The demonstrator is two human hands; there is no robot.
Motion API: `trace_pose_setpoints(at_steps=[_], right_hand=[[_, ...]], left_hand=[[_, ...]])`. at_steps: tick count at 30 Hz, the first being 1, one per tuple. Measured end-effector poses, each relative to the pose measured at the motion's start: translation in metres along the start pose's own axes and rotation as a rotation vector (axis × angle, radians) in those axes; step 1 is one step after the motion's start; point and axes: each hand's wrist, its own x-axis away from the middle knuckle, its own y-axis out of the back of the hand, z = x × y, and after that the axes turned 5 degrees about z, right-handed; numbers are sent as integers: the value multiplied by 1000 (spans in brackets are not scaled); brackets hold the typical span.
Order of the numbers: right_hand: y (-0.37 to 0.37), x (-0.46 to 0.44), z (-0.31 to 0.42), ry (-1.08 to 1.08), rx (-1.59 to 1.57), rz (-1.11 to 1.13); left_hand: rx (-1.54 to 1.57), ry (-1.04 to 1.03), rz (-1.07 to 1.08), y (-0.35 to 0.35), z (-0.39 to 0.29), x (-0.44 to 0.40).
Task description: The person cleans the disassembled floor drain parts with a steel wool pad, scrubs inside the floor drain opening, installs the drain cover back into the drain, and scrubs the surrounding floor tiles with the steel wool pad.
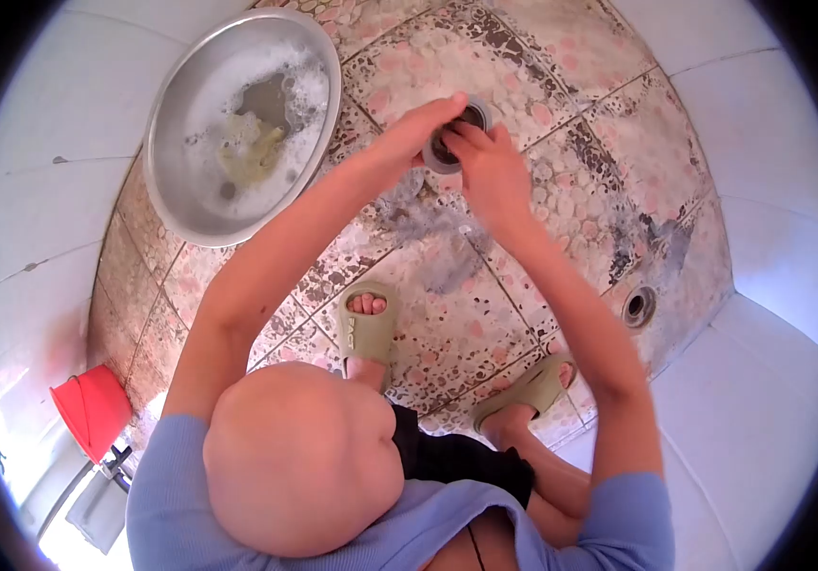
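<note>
- One cup (441, 164) is over the floor (466, 333), mouth up, apparently to admit fingers.
- Left hand (420, 131): fingers wrapped round its outer wall, presumably steadying it.
- Right hand (499, 181): fingers bent into the mouth; whether they pinch anything, I cannot tell.
- Basin (163, 171) with suds (304, 86): left of the cup, seemingly for easy reach.
- Sandals (361, 328): planted apart, likely for balance.
</note>
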Motion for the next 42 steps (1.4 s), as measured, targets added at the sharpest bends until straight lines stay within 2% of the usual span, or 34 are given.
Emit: trace_pose_setpoints(at_steps=[3, 5, 6, 7, 10, 11, 13, 17, 20, 24, 26, 29, 31, 34, 35, 38, 41, 42], right_hand=[[-15, 0, -3, -376, -1008, -44], [4, -4, 12, -619, -1669, 21], [4, -3, 11, -625, -1798, 8], [3, -2, 9, -630, -1927, -5], [10, -1, 13, -693, -2138, -43], [14, 0, 17, -727, -2182, -55], [15, -1, 27, -636, -1871, -59], [29, -2, 43, -476, -1113, 8], [16, -1, 30, 47, -98, -311], [22, -3, 21, 149, 231, -233], [25, -7, 14, 240, 382, -222], [10, -3, 15, 53, 264, -118], [-4, -2, 6, -168, -367, -100], [3, -1, 10, -512, -1290, 11], [12, -2, 14, -624, -1588, 58], [19, 0, 23, -620, -1949, 55], [12, -1, 28, -600, -1871, 62], [13, -2, 32, -583, -1744, 54]], left_hand=[[-73, -120, 16, -7, -2, 10], [-296, -263, -110, -10, 6, 14], [-408, -335, -171, -12, 12, 14], [-260, -515, -173, -16, 21, 12], [-30, -683, -69, -17, 34, 3], [-48, -694, -81, -16, 36, 0], [-86, -717, -109, -17, 31, -5], [274, -695, -69, -31, 15, 4], [314, -564, -177, -32, 4, 13], [307, -437, -222, -23, 4, 12], [174, -326, -205, -18, 3, 9], [-49, -188, -151, -12, 4, 8], [-232, -132, -75, -9, 8, 8], [-157, -368, -23, -2, 15, 13], [-43, -424, -50, -7, 16, 16], [70, -467, -58, -7, 24, 6], [199, -547, -29, -9, 20, -5], [254, -531, -38, -12, 16, -5]])
